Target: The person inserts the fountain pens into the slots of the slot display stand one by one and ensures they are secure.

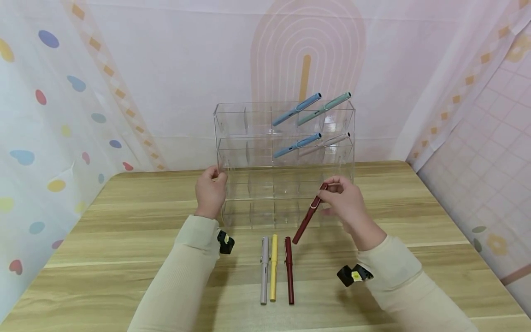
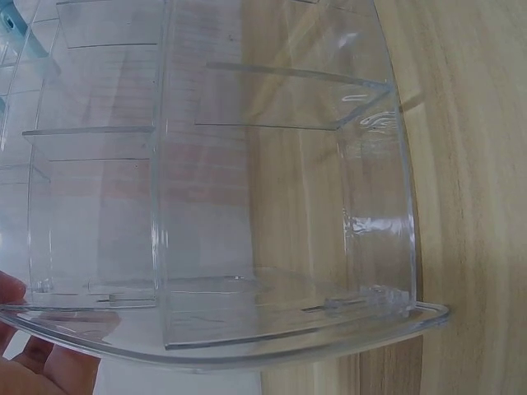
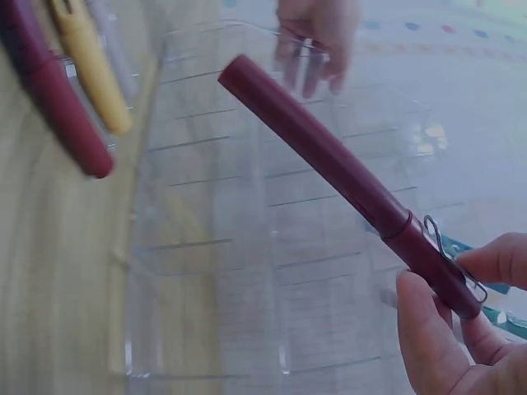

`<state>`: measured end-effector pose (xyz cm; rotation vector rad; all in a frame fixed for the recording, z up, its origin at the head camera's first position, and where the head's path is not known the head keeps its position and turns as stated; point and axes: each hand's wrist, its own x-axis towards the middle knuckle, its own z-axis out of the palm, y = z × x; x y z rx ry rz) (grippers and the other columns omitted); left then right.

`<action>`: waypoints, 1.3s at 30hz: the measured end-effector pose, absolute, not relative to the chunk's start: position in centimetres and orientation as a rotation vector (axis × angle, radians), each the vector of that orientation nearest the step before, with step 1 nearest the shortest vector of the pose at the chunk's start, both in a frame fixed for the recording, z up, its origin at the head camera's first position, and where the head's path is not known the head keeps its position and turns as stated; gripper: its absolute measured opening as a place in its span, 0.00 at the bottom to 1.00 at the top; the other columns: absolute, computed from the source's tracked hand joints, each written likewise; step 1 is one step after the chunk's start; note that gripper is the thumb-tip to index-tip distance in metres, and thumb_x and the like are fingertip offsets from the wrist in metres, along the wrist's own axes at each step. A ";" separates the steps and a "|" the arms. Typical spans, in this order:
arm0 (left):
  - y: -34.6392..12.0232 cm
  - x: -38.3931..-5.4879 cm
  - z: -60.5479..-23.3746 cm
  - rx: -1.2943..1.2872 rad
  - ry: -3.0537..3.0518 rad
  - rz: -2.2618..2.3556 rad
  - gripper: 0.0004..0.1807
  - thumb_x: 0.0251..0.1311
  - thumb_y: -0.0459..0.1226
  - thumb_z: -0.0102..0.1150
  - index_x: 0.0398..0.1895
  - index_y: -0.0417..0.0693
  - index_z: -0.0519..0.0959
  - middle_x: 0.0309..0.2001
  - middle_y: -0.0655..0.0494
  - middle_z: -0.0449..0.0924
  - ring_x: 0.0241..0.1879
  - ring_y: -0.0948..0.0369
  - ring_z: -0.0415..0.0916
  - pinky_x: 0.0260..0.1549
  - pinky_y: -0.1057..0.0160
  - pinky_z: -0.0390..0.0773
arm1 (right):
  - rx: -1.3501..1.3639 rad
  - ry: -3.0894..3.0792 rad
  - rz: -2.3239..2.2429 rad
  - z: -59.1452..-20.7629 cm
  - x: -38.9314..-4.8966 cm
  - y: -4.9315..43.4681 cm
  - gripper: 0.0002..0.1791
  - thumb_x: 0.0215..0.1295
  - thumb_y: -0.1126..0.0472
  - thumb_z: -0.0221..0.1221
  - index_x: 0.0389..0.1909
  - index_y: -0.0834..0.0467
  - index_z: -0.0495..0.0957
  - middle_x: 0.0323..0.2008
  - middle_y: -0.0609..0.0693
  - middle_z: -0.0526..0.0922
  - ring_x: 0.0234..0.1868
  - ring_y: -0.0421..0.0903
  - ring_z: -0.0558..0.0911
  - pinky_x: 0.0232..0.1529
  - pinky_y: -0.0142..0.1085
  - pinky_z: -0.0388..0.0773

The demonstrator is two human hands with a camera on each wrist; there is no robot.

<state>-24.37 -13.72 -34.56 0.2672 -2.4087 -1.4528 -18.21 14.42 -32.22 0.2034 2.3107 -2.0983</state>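
Observation:
A dark red pen [image 1: 307,220] with a wire clip is pinched by its capped end between the thumb and fingers of my right hand [image 1: 346,201]. It slants in front of the lower right of a clear acrylic rack [image 1: 260,199], its free end pointing down toward me. At the rack's left side, my left hand [image 1: 210,192] grips the edge of the side panel; the left wrist view has fingers [image 2: 62,366] on both faces of it. On the table before the rack lie a grey-lilac pen [image 1: 264,272], a yellow pen [image 1: 274,269] and another dark red pen [image 1: 289,274].
Upper right compartments hold a blue pen [image 1: 295,110] and a green pen [image 1: 325,109] in the top row. Below them lean another blue pen [image 1: 296,145] and a pale grey-pink pen [image 1: 325,145]. Behind the wooden table [image 1: 124,221] hangs a patterned cloth [image 1: 174,69].

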 end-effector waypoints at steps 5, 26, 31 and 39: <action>-13.7 -24.4 -34.5 0.272 -2.410 -1.443 0.18 0.64 0.33 0.45 0.53 0.38 0.78 0.44 0.46 0.77 0.33 0.59 0.67 0.27 0.68 0.67 | 0.239 2.260 -2.275 -31.3 -18.5 14.2 0.14 0.62 0.70 0.56 0.48 0.64 0.67 0.35 0.50 0.72 0.31 0.39 0.79 0.28 0.33 0.81; -13.7 -24.2 -34.4 0.254 -2.423 -1.437 0.18 0.65 0.33 0.44 0.52 0.38 0.78 0.45 0.44 0.78 0.37 0.56 0.69 0.29 0.67 0.67 | 0.363 2.078 -2.803 -30.0 -20.0 13.4 0.14 0.61 0.72 0.57 0.40 0.54 0.66 0.35 0.49 0.68 0.34 0.41 0.76 0.25 0.30 0.80; -13.7 -24.2 -34.4 0.259 -2.419 -1.448 0.18 0.65 0.33 0.44 0.53 0.38 0.78 0.44 0.45 0.77 0.37 0.56 0.69 0.28 0.67 0.67 | 0.386 2.059 -2.876 -30.1 -20.3 13.3 0.15 0.60 0.73 0.59 0.38 0.53 0.65 0.35 0.48 0.67 0.34 0.42 0.76 0.25 0.30 0.80; -13.7 -24.2 -34.4 0.259 -2.414 -1.434 0.18 0.64 0.33 0.44 0.53 0.39 0.79 0.44 0.45 0.78 0.35 0.57 0.68 0.27 0.68 0.67 | 0.396 2.067 -2.898 -30.9 -20.9 12.9 0.16 0.60 0.75 0.59 0.37 0.53 0.65 0.34 0.48 0.68 0.32 0.39 0.76 0.23 0.29 0.79</action>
